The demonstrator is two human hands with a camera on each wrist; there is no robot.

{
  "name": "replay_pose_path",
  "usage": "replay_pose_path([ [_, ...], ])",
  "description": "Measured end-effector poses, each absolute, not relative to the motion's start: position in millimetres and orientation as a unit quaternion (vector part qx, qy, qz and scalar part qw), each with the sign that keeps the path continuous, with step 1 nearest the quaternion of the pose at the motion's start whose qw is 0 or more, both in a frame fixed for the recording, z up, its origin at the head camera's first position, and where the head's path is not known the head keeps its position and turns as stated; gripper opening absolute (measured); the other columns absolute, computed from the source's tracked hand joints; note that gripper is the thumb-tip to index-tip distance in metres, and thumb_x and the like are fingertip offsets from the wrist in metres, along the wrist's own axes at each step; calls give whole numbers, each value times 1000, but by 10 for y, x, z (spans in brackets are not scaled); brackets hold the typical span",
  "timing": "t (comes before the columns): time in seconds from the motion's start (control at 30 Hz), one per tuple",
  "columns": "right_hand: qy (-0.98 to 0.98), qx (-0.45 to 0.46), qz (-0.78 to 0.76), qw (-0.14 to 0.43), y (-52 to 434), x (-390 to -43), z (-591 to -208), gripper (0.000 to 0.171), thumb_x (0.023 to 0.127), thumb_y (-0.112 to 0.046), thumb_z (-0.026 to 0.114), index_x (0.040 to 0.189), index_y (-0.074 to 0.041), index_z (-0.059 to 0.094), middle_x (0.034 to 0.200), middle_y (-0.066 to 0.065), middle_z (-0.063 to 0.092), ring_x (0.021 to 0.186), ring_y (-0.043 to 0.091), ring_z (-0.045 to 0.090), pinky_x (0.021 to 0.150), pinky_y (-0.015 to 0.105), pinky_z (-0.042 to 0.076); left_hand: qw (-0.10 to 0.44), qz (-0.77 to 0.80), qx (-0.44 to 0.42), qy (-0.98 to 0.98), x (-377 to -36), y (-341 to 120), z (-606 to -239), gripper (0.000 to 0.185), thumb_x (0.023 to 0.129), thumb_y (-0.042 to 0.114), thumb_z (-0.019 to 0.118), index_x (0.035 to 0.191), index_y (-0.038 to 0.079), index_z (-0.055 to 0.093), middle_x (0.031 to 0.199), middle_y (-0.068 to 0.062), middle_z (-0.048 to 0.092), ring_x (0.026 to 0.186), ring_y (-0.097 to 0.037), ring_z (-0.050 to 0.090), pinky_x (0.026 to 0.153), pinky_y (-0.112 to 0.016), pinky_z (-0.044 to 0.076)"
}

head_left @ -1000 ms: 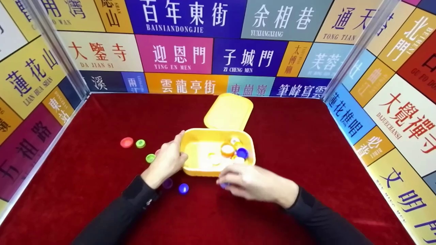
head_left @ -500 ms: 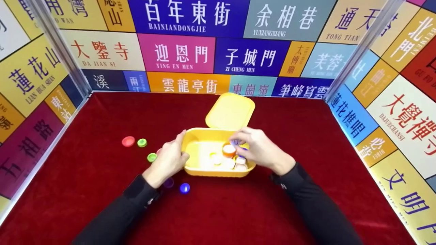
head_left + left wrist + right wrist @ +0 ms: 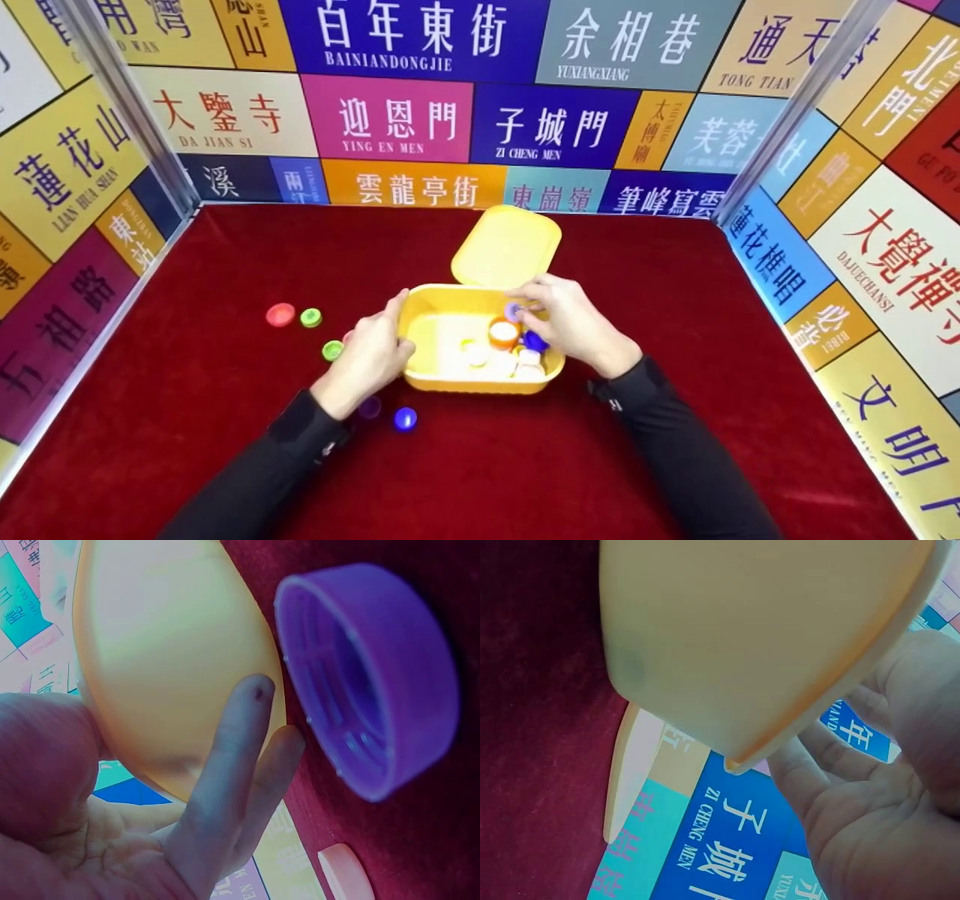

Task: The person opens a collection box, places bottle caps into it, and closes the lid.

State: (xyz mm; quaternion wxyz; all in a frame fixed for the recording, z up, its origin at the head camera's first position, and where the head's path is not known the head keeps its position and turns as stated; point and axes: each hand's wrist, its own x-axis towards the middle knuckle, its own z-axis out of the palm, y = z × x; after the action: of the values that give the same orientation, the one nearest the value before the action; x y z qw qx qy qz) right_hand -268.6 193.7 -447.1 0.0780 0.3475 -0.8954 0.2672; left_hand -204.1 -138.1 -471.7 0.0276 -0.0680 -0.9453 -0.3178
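Observation:
My left hand (image 3: pixel 366 358) grips the left end of a yellow plastic box (image 3: pixel 427 381), thumb at the rim and fingers along the outer wall in the left wrist view. Over the box's right end, my right hand (image 3: pixel 577 322) pinches a light purple bottle cap (image 3: pixel 514 311) at its fingertips. In the right wrist view the box wall hides that cap. Inside the box, toward the right, lie an orange-and-white cap (image 3: pixel 504 332), a dark blue cap (image 3: pixel 535 342) and several pale caps (image 3: pixel 529 364).
A yellow lid (image 3: pixel 506 244) lies behind the box. Left of it are a red cap (image 3: pixel 280 315) and green caps (image 3: pixel 310 318). A blue cap (image 3: pixel 405 419) and a purple cap (image 3: pixel 405 682) lie near my left wrist. Printed panels (image 3: pixel 405 120) surround the red cloth.
My right hand has lifted a blue-purple cap from the cloth in front of the box and carried it up over the box's right end. My left hand stays on the box.

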Motion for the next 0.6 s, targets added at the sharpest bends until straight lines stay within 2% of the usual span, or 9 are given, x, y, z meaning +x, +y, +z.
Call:
replay_pose_path([
  [0.13,-894,336,284,78,1975,-2678,-4493,34,106,-8,84,140,-6,84,125,22,81,117,39,80,104,53,69,26,-319,-69,-945,-2042,-1378,-4730,83,103,5,67,181,2,38,162,-30,68,117,-37,78,92,-47,65],
  [0.43,-899,291,312,98,2060,-2602,-4456,33,104,-8,85,136,1,83,123,25,80,108,40,79,96,54,69,29,-307,-68,-949,-2023,-1380,-4727,83,100,5,67,179,2,42,156,-30,72,117,-40,80,94,-54,66],
  [0.6,-912,225,333,78,2131,-2572,-4452,43,105,-14,85,145,2,78,132,27,77,119,42,79,100,58,69,20,-308,-65,-949,-2027,-1379,-4713,83,101,5,67,180,2,39,158,-31,71,113,-39,78,92,-51,65],
])
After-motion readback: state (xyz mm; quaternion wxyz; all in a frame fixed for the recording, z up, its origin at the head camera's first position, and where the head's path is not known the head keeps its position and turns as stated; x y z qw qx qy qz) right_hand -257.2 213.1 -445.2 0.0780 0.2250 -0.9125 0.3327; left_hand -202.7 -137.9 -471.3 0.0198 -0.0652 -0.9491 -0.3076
